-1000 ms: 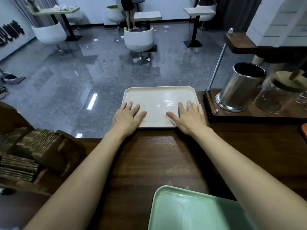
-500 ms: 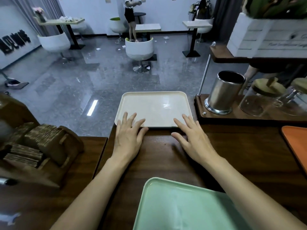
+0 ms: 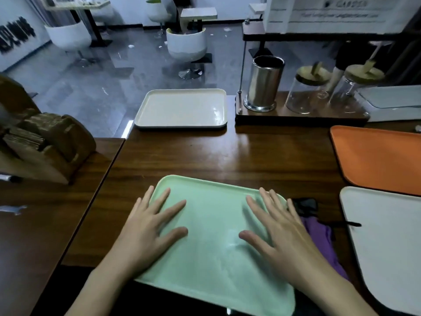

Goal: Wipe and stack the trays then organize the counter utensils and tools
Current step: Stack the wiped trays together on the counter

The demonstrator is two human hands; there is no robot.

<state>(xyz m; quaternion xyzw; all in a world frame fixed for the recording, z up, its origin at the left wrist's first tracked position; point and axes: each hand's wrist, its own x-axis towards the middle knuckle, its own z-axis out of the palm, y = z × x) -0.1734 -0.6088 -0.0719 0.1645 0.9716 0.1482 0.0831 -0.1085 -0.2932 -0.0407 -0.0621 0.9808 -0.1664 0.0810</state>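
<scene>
Green tray (image 3: 214, 265): lay at the near edge of the counter (image 3: 250, 156), under both hands.
Left hand (image 3: 148, 231): flat, fingers spread, rested on its left side.
Right hand (image 3: 280, 233): likewise, on its right side.
Change: both hands had left the cream tray (image 3: 182, 108) at the far edge.
Meaning: green tray was probably next to handle.

We see a dark wooden counter (image 3: 250, 160) filling the lower frame. On it lie a mint-green tray (image 3: 216, 265) at lower centre, a cream tray (image 3: 182, 108) at upper centre overhanging the far edge, an orange tray (image 3: 376, 156) at right, a white tray (image 3: 387, 247) at lower right, and a purple cloth (image 3: 319, 233) between the green and white ones.
</scene>
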